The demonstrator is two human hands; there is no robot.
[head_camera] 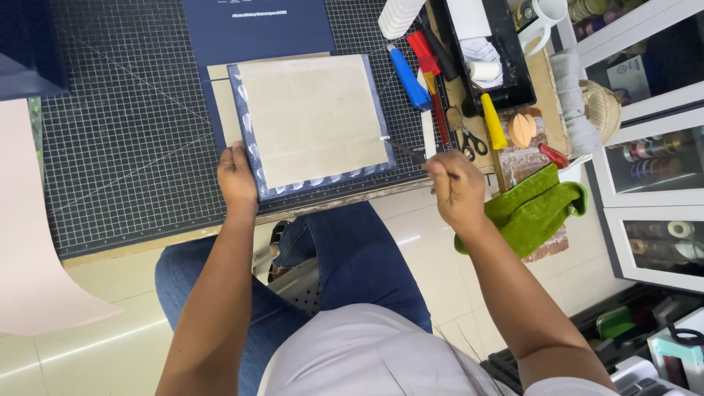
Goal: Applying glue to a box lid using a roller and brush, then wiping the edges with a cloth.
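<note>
Left hand (237, 178) flat, pressing corner of grey board with blue folded edges (312, 123); right hand (456, 191) pinching thin brush (403, 149), tip touching board edge.

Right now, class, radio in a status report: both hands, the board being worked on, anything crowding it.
Left hand pressing the cover board corner. Right hand holding a thin brush, tip at board's right edge. Tools and green cloth close on right.

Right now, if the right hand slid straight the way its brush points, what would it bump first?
The right hand points its brush up-left, so it would probably first meet the grey board, whose edge the tip already seems to touch.
</note>
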